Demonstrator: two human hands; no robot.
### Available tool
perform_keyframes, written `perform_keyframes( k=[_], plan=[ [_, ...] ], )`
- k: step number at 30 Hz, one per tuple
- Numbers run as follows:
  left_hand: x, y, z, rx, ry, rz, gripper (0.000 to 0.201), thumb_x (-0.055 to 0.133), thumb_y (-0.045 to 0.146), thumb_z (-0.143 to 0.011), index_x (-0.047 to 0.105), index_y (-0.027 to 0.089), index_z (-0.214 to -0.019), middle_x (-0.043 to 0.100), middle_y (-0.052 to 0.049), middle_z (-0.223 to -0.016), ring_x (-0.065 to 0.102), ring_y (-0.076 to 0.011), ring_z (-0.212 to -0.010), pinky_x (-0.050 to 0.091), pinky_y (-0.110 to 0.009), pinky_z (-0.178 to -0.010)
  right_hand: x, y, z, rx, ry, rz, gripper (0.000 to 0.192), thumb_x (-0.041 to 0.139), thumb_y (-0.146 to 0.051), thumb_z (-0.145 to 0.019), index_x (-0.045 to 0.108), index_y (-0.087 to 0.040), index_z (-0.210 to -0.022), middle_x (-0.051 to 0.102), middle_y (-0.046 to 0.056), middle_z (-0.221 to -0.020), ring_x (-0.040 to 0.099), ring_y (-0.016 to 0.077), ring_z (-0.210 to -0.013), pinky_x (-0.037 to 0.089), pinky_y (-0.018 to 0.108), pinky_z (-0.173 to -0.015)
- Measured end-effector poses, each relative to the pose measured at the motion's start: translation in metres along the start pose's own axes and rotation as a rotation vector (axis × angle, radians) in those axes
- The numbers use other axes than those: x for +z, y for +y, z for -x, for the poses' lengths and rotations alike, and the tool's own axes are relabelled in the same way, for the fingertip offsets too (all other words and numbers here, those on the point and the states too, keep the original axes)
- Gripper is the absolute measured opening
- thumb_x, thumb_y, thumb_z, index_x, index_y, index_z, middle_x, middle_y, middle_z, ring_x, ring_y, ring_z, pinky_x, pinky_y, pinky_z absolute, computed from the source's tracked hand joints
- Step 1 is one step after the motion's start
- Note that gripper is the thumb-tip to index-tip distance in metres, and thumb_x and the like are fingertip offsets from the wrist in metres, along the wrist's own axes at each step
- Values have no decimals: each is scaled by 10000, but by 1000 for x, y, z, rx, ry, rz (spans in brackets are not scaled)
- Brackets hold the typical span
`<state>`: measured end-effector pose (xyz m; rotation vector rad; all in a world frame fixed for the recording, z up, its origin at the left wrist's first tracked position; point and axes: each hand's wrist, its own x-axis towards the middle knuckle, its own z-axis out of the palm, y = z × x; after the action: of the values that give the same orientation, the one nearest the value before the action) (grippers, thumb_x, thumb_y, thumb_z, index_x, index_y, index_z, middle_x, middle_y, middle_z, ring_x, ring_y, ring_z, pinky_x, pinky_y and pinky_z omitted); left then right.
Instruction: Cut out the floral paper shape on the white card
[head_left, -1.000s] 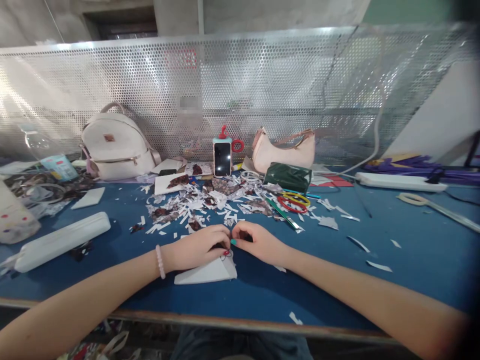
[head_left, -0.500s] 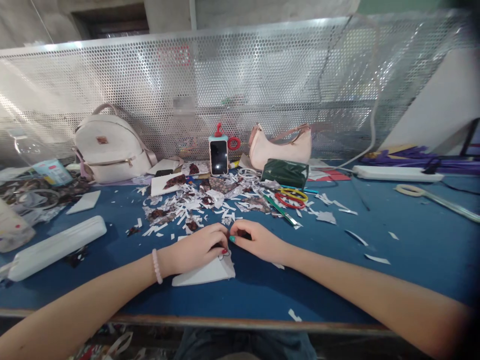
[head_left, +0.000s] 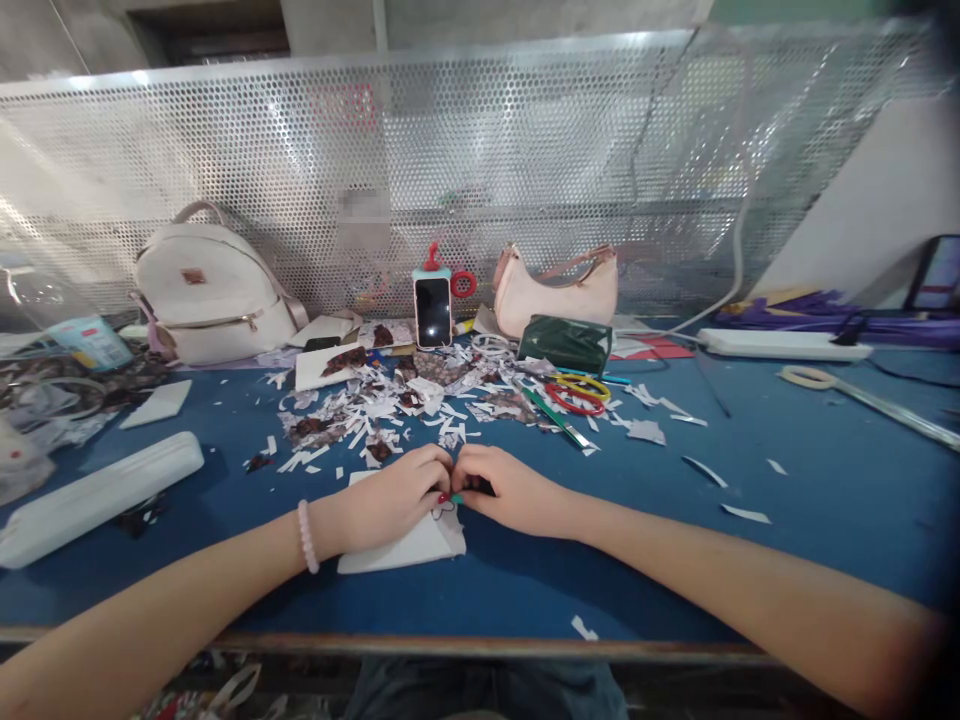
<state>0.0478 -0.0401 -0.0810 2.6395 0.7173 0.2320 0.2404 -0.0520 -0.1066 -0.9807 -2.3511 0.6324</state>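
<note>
a white card (head_left: 405,545) lies flat on the blue table (head_left: 825,500) right in front of me, near the front edge, and both my hands meet at its far right corner. my left hand (head_left: 390,495) rests on top of the card, fingers curled and pressed together, thumb tip touching something small and dark at the corner; i cannot tell what it is. my right hand (head_left: 510,490) comes in from 3 o'clock, just off the card, fingers bunched, the tips touching my left ones in a pinch at that same spot. a pink bead bracelet (head_left: 304,535) sits on my left wrist. at 12 o'clock from the card, near it, is a heap of paper scraps (head_left: 397,405), white and dark brown. past the heap a phone (head_left: 433,310) stands upright against the mesh screen (head_left: 525,170). at 1 o'clock lie red and yellow rings (head_left: 581,395) with a green pouch (head_left: 565,345) behind them and a pink handbag (head_left: 559,295) behind that. at 11 o'clock, well apart, sits a white backpack (head_left: 210,300). at 9 o'clock lies a long white case (head_left: 97,495). far off at 2 o'clock is a power strip (head_left: 787,345).
</note>
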Motion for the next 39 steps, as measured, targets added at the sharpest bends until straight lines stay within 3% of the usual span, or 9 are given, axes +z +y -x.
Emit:
perform_keyframes(
  k=[11,15,20,29,32,36,39],
  plan=[
    [-3,-6,4,9,-7,103,143,316,141,-910,442,187,-860,458,-61,-1039,476,-141,-939,409,-302,-872,-1,-4,0,1,-40,44,144,529,-41,-767,498,-176,-729,509,10,-758,464,143,-728,364,269,-677],
    [-3,-6,4,7,-12,95,77,391,155,-887,458,193,-893,455,-62,-1072,475,-156,-985,402,-318,-892,-1,-2,0,5,-35,44,142,525,-47,-769,494,-180,-732,509,12,-768,469,143,-725,366,270,-674],
    [-1,-4,1,-12,-9,83,129,369,142,-887,462,183,-807,464,-64,-1042,479,-159,-969,399,-322,-892,0,-2,0,0,-37,36,137,512,-47,-763,489,-179,-734,508,13,-763,466,140,-707,364,265,-653],
    [-2,-5,3,-16,29,114,106,376,125,-871,446,189,-823,478,-52,-1016,487,-146,-916,422,-303,-844,-3,-3,2,-29,27,-49,126,463,-77,-746,434,-193,-708,460,9,-737,429,125,-641,370,244,-588],
    [-2,-3,3,-4,32,118,50,442,147,-850,474,181,-865,482,-68,-1044,497,-157,-936,430,-308,-848,-14,-17,4,-161,75,-44,112,430,-100,-745,432,-205,-708,476,23,-727,445,144,-664,395,275,-623],
    [0,-1,2,31,69,98,52,458,190,-853,492,173,-890,496,-82,-1049,497,-173,-968,419,-325,-886,-36,-60,18,-362,64,21,207,414,-108,-710,507,-240,-839,560,54,-765,508,185,-740,422,333,-699],
    [1,1,2,44,92,76,42,435,174,-854,475,173,-841,509,-76,-1009,501,-171,-931,432,-321,-858,-35,-88,49,-356,54,-11,199,487,-187,-761,556,-323,-890,589,23,-755,540,178,-726,416,342,-761]
  ],
)
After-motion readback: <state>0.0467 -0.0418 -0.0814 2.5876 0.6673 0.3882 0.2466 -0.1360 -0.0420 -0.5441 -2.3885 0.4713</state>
